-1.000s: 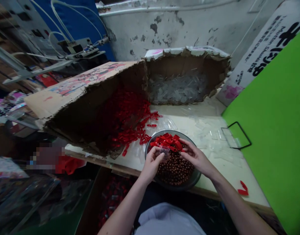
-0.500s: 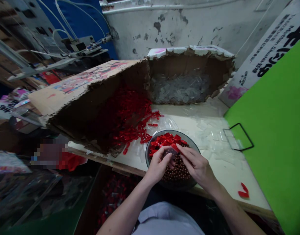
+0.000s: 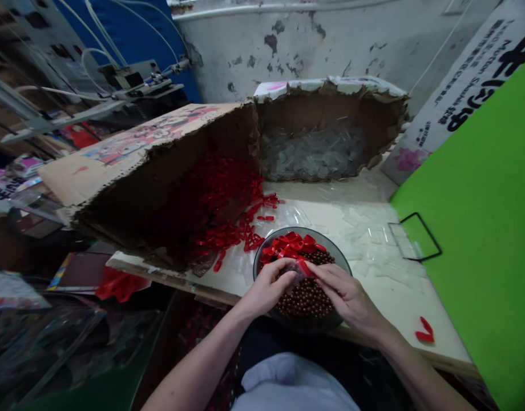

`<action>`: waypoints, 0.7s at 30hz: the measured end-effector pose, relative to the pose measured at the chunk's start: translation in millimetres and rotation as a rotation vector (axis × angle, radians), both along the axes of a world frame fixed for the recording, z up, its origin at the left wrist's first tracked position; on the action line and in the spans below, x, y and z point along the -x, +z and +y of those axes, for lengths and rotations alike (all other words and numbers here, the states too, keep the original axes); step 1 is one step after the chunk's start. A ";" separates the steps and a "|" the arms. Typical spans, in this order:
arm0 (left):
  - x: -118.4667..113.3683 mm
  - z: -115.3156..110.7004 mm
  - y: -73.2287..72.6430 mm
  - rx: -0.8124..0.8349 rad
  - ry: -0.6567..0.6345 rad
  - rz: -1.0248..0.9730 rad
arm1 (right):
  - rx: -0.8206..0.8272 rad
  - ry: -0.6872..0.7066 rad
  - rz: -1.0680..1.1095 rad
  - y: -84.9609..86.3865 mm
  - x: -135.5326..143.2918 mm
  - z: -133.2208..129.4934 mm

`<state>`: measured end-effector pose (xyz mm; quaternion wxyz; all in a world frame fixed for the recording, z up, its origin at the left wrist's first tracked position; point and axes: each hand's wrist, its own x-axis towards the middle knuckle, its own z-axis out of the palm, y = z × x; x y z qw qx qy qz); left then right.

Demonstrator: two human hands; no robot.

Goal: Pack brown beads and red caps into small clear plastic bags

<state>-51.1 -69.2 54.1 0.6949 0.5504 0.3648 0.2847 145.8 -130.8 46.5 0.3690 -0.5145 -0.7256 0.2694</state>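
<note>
Over a dark bowl [image 3: 306,327] my two hands meet. My left hand [image 3: 271,283] is closed around a small clear plastic case [image 3: 293,269], partly hidden by the fingers. My right hand [image 3: 346,290] pinches a red plastic cap [image 3: 305,268] at the clear case's right end. Whether the cap is fully seated cannot be made out. Below them, many brown beads [image 3: 307,299] fill the bowl, with a heap of loose red caps [image 3: 290,244] at its far side.
A torn cardboard box [image 3: 117,134] at left spills red pieces [image 3: 228,205] onto the white tabletop [image 3: 399,302]. Behind, another box [image 3: 331,108] holds clear plastic pieces [image 3: 314,151]. A green panel [image 3: 480,228] bounds the right, near a black wire frame [image 3: 425,237] and red pieces [image 3: 425,331].
My hands have lowered slightly, and the red cap has tilted and moved down a little between them. The whole view has shifted slightly.
</note>
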 end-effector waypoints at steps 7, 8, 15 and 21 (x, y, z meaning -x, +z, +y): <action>-12.6 -3.6 -3.5 0.251 0.026 -0.195 | 0.030 -0.144 0.225 15.2 5.8 15.8; -14.5 -5.8 -3.6 0.257 -0.004 -0.184 | 0.058 -0.145 0.292 17.5 9.1 19.9; -19.1 -16.6 3.9 0.167 -0.181 -0.024 | 0.661 0.240 0.931 26.3 26.5 42.5; -18.5 -18.1 12.2 0.154 -0.251 -0.001 | 0.653 0.224 0.920 21.2 35.3 32.5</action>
